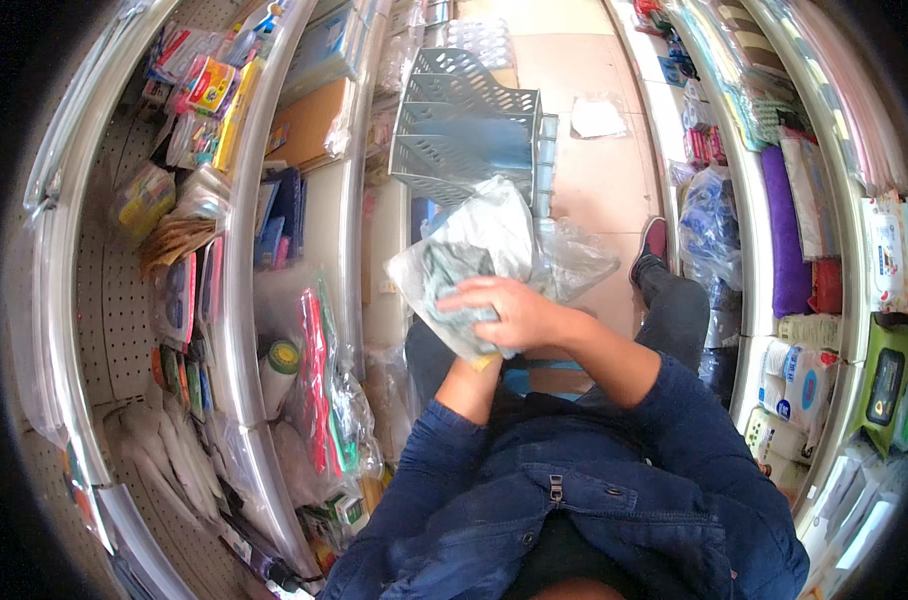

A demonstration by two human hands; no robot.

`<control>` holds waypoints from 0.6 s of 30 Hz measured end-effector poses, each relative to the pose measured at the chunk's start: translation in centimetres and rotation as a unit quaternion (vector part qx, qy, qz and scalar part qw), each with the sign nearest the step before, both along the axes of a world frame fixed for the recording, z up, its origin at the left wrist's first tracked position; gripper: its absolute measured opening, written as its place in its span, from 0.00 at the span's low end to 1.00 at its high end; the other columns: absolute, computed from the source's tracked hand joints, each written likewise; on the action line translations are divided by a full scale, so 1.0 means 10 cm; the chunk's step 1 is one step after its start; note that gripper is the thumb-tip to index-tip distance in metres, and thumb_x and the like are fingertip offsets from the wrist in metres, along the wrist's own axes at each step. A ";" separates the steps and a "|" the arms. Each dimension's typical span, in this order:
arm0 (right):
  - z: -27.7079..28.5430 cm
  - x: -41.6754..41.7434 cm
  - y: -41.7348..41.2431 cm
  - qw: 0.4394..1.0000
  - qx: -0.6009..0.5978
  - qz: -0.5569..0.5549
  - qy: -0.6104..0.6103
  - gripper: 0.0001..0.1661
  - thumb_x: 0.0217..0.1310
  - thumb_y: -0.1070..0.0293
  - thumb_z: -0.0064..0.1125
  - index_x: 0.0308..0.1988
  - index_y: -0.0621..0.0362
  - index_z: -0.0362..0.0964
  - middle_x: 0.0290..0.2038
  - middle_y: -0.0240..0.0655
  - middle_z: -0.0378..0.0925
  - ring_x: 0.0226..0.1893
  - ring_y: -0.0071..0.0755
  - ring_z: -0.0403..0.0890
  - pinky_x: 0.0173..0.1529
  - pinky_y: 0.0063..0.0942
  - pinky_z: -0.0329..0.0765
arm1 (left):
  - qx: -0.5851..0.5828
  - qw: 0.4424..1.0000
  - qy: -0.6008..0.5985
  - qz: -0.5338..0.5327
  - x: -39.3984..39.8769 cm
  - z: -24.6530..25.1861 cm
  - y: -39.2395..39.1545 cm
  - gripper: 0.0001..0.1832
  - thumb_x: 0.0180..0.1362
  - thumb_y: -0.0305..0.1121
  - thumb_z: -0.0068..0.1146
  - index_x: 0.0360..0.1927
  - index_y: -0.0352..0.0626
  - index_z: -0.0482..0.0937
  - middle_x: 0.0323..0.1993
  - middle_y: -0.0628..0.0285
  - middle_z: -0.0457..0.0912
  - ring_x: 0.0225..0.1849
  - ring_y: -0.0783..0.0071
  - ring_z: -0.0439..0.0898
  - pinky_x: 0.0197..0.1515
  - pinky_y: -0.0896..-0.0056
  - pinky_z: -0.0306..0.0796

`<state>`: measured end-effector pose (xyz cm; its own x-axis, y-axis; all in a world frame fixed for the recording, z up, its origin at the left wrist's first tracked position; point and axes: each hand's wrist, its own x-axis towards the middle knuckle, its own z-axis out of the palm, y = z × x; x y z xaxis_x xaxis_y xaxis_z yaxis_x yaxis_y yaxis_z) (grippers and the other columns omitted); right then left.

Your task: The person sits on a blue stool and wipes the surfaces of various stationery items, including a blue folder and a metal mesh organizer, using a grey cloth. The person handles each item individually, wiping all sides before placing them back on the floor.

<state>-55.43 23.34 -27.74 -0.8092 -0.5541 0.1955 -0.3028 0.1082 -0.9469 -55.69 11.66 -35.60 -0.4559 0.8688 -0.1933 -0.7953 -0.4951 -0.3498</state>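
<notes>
In front of my lap is a flat package in clear plastic [503,217], pale and shiny, held at a tilt. My right hand [510,311] lies on its near part, fingers curled over a crumpled grey-green cloth [454,266]. My left hand [481,371] comes up from beneath and supports the package; its fingers are hidden behind it. A small yellow piece shows at the left wrist. Just beyond stands a grey plastic file rack [461,97] with perforated dividers. Loose clear plastic wrap [578,259] lies to the right of the package.
Shelves hold stationery packs [210,86] and long red wrapped items [319,382] on the left. On the right are a purple folded textile [785,232] and tissue packs [795,386]. A white packet [599,118] lies on the tiled floor [566,45]. My shoe [651,244] is against the right shelf base.
</notes>
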 end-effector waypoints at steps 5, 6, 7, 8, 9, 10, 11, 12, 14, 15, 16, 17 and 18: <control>0.13 0.29 0.07 0.994 0.079 0.012 0.080 0.30 0.44 0.71 0.59 0.53 0.47 0.72 0.50 0.47 0.69 0.51 0.52 0.72 0.54 0.39 0.70 | 0.014 1.000 -0.006 0.000 0.12 -0.18 0.06 0.40 0.52 0.64 0.47 0.54 0.37 0.62 0.38 0.54 0.68 0.31 0.64 0.69 0.30 0.71 0.67; 0.08 0.26 0.00 0.993 0.075 -0.005 0.092 0.32 0.42 0.72 0.60 0.53 0.45 0.72 0.51 0.46 0.68 0.51 0.51 0.71 0.53 0.39 0.71 | 0.011 1.000 -0.002 0.002 0.16 -0.19 0.09 0.40 0.53 0.64 0.47 0.55 0.38 0.63 0.38 0.54 0.69 0.31 0.64 0.69 0.30 0.71 0.67; 0.03 0.20 -0.08 0.988 0.093 -0.048 0.117 0.33 0.41 0.73 0.61 0.53 0.44 0.72 0.50 0.46 0.68 0.51 0.51 0.71 0.53 0.39 0.71 | 0.006 1.000 -0.001 0.004 0.24 -0.19 0.09 0.40 0.53 0.64 0.47 0.55 0.39 0.63 0.39 0.54 0.69 0.31 0.64 0.69 0.30 0.70 0.67; 0.01 0.09 -0.08 0.977 0.120 -0.099 0.142 0.33 0.41 0.73 0.61 0.53 0.44 0.72 0.50 0.45 0.68 0.52 0.50 0.70 0.53 0.39 0.72 | 0.012 1.000 0.002 -0.002 0.28 -0.19 0.17 0.39 0.53 0.64 0.46 0.55 0.39 0.63 0.39 0.54 0.69 0.31 0.64 0.69 0.30 0.70 0.67; -0.01 -0.02 -0.10 0.966 0.135 -0.142 0.168 0.34 0.40 0.73 0.62 0.53 0.44 0.71 0.50 0.45 0.68 0.52 0.50 0.70 0.53 0.39 0.72 | 0.005 1.000 0.006 -0.001 0.32 -0.21 0.15 0.39 0.53 0.64 0.46 0.56 0.40 0.63 0.39 0.54 0.69 0.31 0.64 0.69 0.30 0.70 0.67; -0.01 -0.18 -0.06 0.956 0.168 -0.169 0.169 0.34 0.39 0.76 0.59 0.53 0.45 0.72 0.49 0.45 0.69 0.51 0.50 0.71 0.52 0.38 0.71 | -0.005 1.000 0.009 -0.003 0.35 -0.23 0.11 0.39 0.53 0.64 0.46 0.56 0.41 0.63 0.40 0.54 0.69 0.31 0.64 0.69 0.30 0.70 0.67; 0.00 -0.37 0.04 0.943 0.207 -0.201 0.169 0.35 0.38 0.78 0.57 0.53 0.46 0.72 0.49 0.46 0.69 0.49 0.51 0.71 0.52 0.38 0.71 | -0.014 1.000 0.016 -0.014 0.36 -0.28 0.10 0.39 0.53 0.64 0.45 0.56 0.42 0.63 0.40 0.54 0.70 0.32 0.64 0.69 0.29 0.70 0.67; -0.20 -0.55 0.17 0.936 0.215 -0.240 0.140 0.34 0.39 0.78 0.56 0.52 0.46 0.72 0.46 0.46 0.70 0.48 0.51 0.71 0.51 0.38 0.71 | -0.025 0.999 0.026 -0.028 0.35 -0.32 0.11 0.38 0.53 0.64 0.45 0.57 0.43 0.64 0.40 0.54 0.70 0.32 0.64 0.70 0.29 0.69 0.67; -0.43 -0.75 0.47 0.929 0.196 -0.303 0.086 0.30 0.43 0.79 0.53 0.51 0.49 0.73 0.44 0.44 0.73 0.45 0.46 0.73 0.50 0.36 0.72 | -0.074 0.994 0.066 -0.054 0.31 -0.44 0.01 0.38 0.54 0.64 0.44 0.57 0.44 0.64 0.41 0.54 0.70 0.32 0.64 0.70 0.29 0.69 0.67; -0.41 -0.78 0.65 0.928 0.173 -0.324 0.060 0.27 0.45 0.79 0.51 0.50 0.52 0.73 0.43 0.43 0.74 0.45 0.42 0.75 0.50 0.34 0.72 | -0.100 0.989 0.088 -0.067 0.28 -0.49 -0.07 0.38 0.54 0.64 0.44 0.58 0.45 0.64 0.41 0.54 0.71 0.32 0.64 0.70 0.29 0.69 0.67; -0.37 -0.78 0.78 0.941 0.087 -0.327 -0.007 0.24 0.48 0.77 0.52 0.49 0.54 0.74 0.45 0.43 0.74 0.45 0.39 0.75 0.51 0.31 0.72 | -0.129 0.983 0.107 -0.077 0.27 -0.50 -0.15 0.37 0.54 0.64 0.44 0.58 0.46 0.64 0.42 0.54 0.71 0.32 0.64 0.70 0.29 0.68 0.67; -0.32 -0.79 0.92 0.941 0.001 -0.329 -0.074 0.21 0.50 0.76 0.53 0.47 0.56 0.74 0.46 0.43 0.75 0.46 0.36 0.76 0.51 0.28 0.72 | -0.125 0.982 0.107 -0.089 0.23 -0.50 -0.22 0.37 0.54 0.64 0.43 0.58 0.47 0.65 0.42 0.54 0.71 0.32 0.64 0.70 0.29 0.68 0.67; -0.30 -0.81 1.07 0.950 -0.066 -0.264 -0.152 0.28 0.50 0.76 0.52 0.54 0.60 0.69 0.50 0.40 0.74 0.49 0.29 0.74 0.52 0.23 0.70 | -0.115 0.983 0.105 -0.095 0.19 -0.47 -0.27 0.37 0.54 0.64 0.43 0.59 0.47 0.65 0.42 0.54 0.71 0.32 0.64 0.70 0.29 0.68 0.67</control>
